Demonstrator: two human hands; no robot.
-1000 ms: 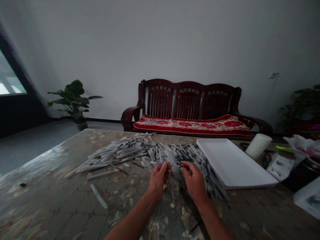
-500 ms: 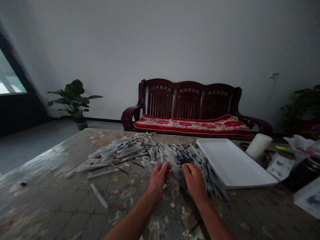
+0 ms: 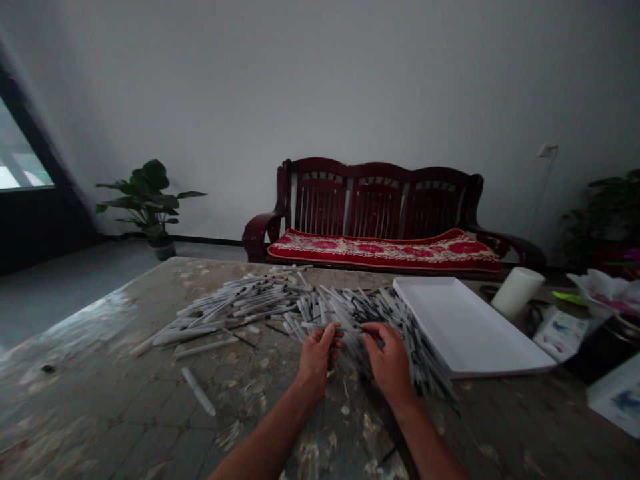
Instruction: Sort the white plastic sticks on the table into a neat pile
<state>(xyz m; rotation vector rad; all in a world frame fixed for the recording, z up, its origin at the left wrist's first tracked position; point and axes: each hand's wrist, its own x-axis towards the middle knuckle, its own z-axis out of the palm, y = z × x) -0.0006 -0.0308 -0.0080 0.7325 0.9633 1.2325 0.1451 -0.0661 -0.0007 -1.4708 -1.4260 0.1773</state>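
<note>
In the head view my left hand [image 3: 316, 353] pinches a thin, pale pen-like tube [image 3: 345, 329] between thumb and fingers, holding it level. The thumb and fingertips of my right hand [image 3: 389, 353] close on its darker right end. Both hands are over the front of a heap of similar tubes [image 3: 360, 310], some whitish, some dark. A second pile of pale tubes [image 3: 255, 297] spreads to the left. One loose tube [image 3: 199, 391] lies apart on the patterned table cover [image 3: 150, 407].
A shallow white tray [image 3: 465, 327] rests right of the heap. Beyond it are a white roll [image 3: 517, 292], a small printed box [image 3: 560, 333] and a larger box [image 3: 617, 397]. A wooden bench [image 3: 375, 200] stands behind the table, a potted plant [image 3: 155, 193] at left.
The right hand's fingertips have shifted slightly left, onto the dark end of the tube. The left hand has stayed nearly still.
</note>
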